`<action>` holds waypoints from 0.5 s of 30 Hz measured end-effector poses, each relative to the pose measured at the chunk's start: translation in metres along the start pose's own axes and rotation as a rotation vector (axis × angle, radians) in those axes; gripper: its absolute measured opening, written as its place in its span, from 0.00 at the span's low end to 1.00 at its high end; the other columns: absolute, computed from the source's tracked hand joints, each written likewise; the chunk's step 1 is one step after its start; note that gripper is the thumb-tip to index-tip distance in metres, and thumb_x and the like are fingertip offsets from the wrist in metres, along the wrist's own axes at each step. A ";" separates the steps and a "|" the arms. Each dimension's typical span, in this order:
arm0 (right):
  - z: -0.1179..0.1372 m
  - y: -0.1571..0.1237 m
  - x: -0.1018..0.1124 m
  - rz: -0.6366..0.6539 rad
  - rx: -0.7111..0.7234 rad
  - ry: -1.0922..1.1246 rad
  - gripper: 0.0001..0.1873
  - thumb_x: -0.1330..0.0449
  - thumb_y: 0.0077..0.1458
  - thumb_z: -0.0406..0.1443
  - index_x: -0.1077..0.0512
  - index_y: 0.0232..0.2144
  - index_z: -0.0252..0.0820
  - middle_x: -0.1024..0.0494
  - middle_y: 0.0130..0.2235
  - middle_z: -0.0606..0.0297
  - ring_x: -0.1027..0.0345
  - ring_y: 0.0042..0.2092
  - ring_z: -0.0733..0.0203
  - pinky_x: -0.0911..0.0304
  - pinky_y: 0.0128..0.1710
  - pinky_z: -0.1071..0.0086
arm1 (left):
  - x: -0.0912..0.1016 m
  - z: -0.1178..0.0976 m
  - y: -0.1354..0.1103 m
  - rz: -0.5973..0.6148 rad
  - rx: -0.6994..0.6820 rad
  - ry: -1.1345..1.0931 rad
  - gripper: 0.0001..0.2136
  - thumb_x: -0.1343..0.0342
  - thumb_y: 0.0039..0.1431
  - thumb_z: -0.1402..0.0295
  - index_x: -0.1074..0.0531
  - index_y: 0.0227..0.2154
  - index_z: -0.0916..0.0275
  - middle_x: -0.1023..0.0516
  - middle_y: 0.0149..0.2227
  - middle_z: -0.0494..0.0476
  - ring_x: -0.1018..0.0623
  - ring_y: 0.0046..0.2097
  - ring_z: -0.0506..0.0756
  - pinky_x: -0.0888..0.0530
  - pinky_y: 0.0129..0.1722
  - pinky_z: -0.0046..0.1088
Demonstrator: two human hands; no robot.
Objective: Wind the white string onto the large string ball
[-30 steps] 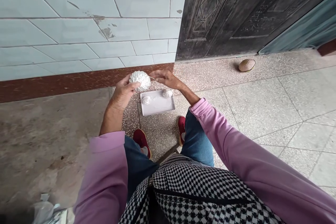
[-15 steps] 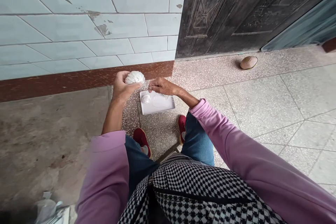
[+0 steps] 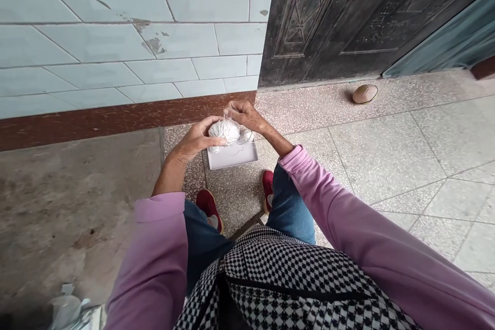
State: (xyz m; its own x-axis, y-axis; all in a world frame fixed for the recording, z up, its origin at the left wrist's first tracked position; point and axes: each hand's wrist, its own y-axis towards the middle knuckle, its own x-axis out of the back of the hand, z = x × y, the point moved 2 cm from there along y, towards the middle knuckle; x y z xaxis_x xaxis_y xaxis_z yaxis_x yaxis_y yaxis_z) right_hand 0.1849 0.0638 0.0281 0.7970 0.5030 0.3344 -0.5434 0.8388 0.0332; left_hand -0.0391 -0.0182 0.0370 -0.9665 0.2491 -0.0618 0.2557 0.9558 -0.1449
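Note:
My left hand [image 3: 193, 139] is curled around a large ball of white yarn [image 3: 224, 132], thumb in front and fingers behind. Just above the ball's right side, my right hand [image 3: 246, 115] has its thumb and forefinger pinched together; a thin white strand seems to run from the fingertips to the ball. Below both hands a shallow white box [image 3: 234, 160] lies on the floor. A smaller ball of yarn [image 3: 246, 136] shows in its back right part, along with a loose thread. The large ball covers the box's back left part.
A tiled wall [image 3: 162, 72] with a brown base strip rises in front, and a dark carved door [image 3: 309, 20] stands to its right. A round brownish object [image 3: 365, 94] lies by the doorstep. Red shoes [image 3: 209, 206] flank the box. Clear plastic items [image 3: 67, 309] sit at bottom left.
My left hand has moved right and slightly down with the yarn ball, now over the box. My right hand has risen a little. The smaller ball now shows at the box's right instead of its left.

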 end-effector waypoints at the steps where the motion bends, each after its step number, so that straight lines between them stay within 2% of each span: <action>1: 0.001 0.000 -0.001 -0.010 -0.020 0.000 0.27 0.33 0.91 0.48 0.29 0.36 0.46 0.31 0.34 0.67 0.35 0.41 0.57 0.36 0.42 0.66 | -0.002 -0.001 -0.001 0.005 -0.013 -0.056 0.36 0.07 0.39 0.61 0.10 0.54 0.58 0.09 0.51 0.63 0.13 0.49 0.66 0.16 0.49 0.39; 5: 0.003 0.003 -0.009 -0.028 -0.020 0.053 0.31 0.35 0.93 0.51 0.33 0.34 0.47 0.35 0.32 0.69 0.39 0.39 0.58 0.40 0.40 0.67 | -0.002 -0.001 -0.002 -0.064 -0.083 -0.238 0.36 0.09 0.40 0.64 0.10 0.56 0.58 0.08 0.55 0.64 0.11 0.54 0.68 0.12 0.51 0.39; 8: 0.003 0.006 -0.014 -0.025 0.021 0.051 0.27 0.37 0.94 0.42 0.34 0.35 0.47 0.37 0.32 0.71 0.41 0.39 0.58 0.41 0.40 0.67 | 0.001 0.005 0.001 -0.081 -0.084 -0.298 0.35 0.09 0.44 0.61 0.10 0.58 0.58 0.08 0.53 0.65 0.09 0.56 0.70 0.09 0.55 0.43; 11: 0.003 0.008 -0.015 -0.036 0.064 -0.006 0.25 0.39 0.92 0.33 0.35 0.34 0.47 0.35 0.34 0.71 0.41 0.40 0.58 0.41 0.43 0.66 | 0.004 0.012 0.005 -0.057 -0.113 -0.329 0.32 0.10 0.50 0.58 0.10 0.57 0.59 0.08 0.47 0.63 0.07 0.54 0.71 0.07 0.58 0.48; 15: 0.000 0.009 -0.015 -0.003 0.074 -0.070 0.25 0.40 0.90 0.32 0.37 0.33 0.48 0.33 0.34 0.71 0.40 0.40 0.59 0.43 0.45 0.65 | 0.006 0.013 0.008 -0.062 -0.175 -0.367 0.31 0.10 0.50 0.58 0.10 0.56 0.59 0.06 0.47 0.64 0.06 0.57 0.73 0.07 0.62 0.52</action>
State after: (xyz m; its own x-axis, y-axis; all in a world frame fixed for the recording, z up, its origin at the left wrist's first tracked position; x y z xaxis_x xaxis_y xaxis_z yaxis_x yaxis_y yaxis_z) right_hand 0.1684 0.0635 0.0231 0.7795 0.4828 0.3992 -0.5614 0.8211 0.1031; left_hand -0.0425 -0.0106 0.0225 -0.8997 0.1483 -0.4106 0.1587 0.9873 0.0087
